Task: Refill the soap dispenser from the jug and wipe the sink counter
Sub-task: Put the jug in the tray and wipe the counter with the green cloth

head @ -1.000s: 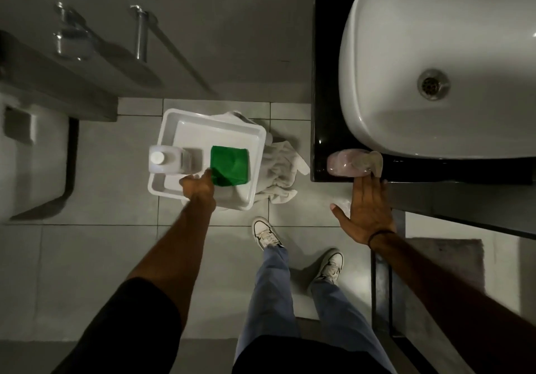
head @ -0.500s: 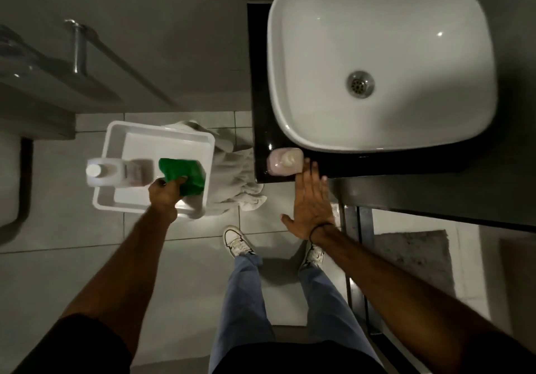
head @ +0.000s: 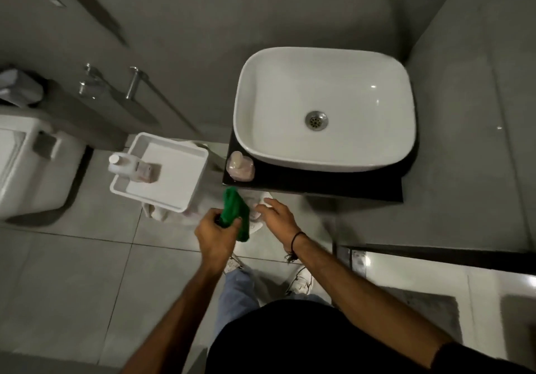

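Note:
My left hand [head: 216, 235] grips a green cloth [head: 235, 214] in front of me, below the near edge of the black sink counter [head: 319, 183]. My right hand [head: 277, 214] hovers just to the right of the cloth, fingers apart, holding nothing. A pink soap dispenser [head: 240, 166] stands on the counter's left corner beside the white basin [head: 324, 106]. The jug [head: 130, 167] with a white cap lies at the left side of a white tray [head: 165, 170] that stands left of the counter.
A pale towel [head: 162, 214] hangs under the tray. A toilet [head: 26, 167] is at the far left, a metal rail [head: 136, 82] on the grey wall above. Grey floor tiles, my shoes and jeans are below.
My left hand lifted the green cloth out of the tray and brought it right, toward the counter. My right hand left the counter edge and came beside the cloth. The view pulled back.

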The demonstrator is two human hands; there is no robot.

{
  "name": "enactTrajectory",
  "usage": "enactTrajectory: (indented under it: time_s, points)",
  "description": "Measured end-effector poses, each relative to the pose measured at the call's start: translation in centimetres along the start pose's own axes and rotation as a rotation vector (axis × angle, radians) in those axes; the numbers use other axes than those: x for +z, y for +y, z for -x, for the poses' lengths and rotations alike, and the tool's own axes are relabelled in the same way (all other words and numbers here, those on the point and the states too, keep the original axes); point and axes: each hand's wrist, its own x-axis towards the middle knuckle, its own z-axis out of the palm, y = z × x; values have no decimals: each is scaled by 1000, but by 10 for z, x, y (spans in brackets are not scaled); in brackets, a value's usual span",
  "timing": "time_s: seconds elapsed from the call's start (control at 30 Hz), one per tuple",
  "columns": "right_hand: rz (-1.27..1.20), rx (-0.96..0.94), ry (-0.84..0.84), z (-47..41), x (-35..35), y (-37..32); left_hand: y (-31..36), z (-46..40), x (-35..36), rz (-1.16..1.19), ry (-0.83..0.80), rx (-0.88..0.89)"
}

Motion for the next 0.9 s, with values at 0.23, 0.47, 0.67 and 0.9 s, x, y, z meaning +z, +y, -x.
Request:
enactTrajectory:
  time_s: [0.23, 0.47, 0.67, 0.9]
  points:
    - [-673, 238, 6, 27, -79, 4, 50, 78, 88, -312, -218, 559]
    - [-794, 184, 425, 24, -160, 20, 62, 67, 104, -285, -496, 713]
    - [63, -207, 920, 11, -214, 22, 28, -21, 60, -251, -24, 212]
    - [1019, -74, 640, -23, -224, 50, 41, -103, 28, -140, -135, 211]
